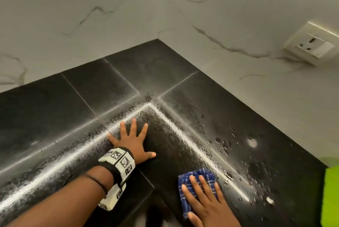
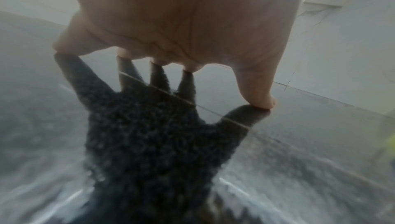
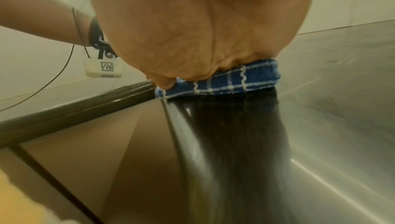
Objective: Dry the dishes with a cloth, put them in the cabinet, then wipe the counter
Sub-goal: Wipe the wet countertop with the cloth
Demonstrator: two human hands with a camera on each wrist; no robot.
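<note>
**Hand on cloth, wiping stage under way**

Right hand [image 1: 205, 203] lies flat on the blue checked cloth [image 1: 197, 181], fingers straight and close together, pressing it down on the dark surface [image 1: 88, 87] near the front edge. The right wrist view agrees: the palm bears on the folded cloth [image 3: 224, 80], with the thumb at its near corner. Left hand [image 1: 133, 140] is spread wide, fingers straight, braced on the bare surface to the left of the cloth and well apart from it; the left wrist view shows its fingertips [image 2: 264, 102] touching the glossy stone.

No dishes appear on the surface in any view, so the drying and putting away look finished, though that is a judgement, since neither dishes nor cabinet are in view. The wiping seems partly done: water droplets [image 1: 225, 142] lie scattered on the stretch to the right of the cloth, toward the wall with the socket [image 1: 311, 43]. Whether the pale streaks near the left hand are moisture or only reflected light is hard to say.

Much stays hidden. A bright green object [image 1: 332, 197] is cut off at the right edge and cannot be identified. Both wrist views are blurred, and the palm in each fills the upper part of the picture. The surface's extent to the left and right runs out of view, so how much is left to wipe is unclear.
</note>
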